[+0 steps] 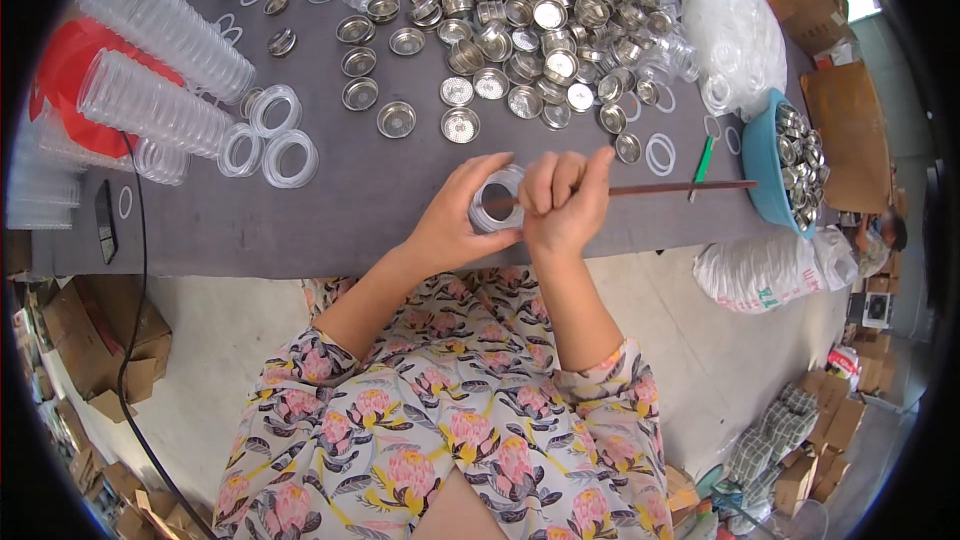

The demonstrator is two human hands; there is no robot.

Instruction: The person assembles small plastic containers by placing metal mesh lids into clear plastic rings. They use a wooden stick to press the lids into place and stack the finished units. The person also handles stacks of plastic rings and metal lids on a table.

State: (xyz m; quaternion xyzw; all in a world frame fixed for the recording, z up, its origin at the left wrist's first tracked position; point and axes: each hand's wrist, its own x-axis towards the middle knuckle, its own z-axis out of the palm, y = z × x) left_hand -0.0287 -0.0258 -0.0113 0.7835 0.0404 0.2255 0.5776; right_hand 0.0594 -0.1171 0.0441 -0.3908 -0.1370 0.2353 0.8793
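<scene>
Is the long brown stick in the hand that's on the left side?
No, the right hand grips the brown stick, while the left hand holds a clear round plastic case.

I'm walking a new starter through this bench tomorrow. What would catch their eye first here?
First the heap of shiny metal caps spread over the far middle of the grey table. Next the stacked clear plastic rings lying at the far left. At the near edge the left hand holds a clear round container, while the right hand pokes a long brown stick into it.
</scene>
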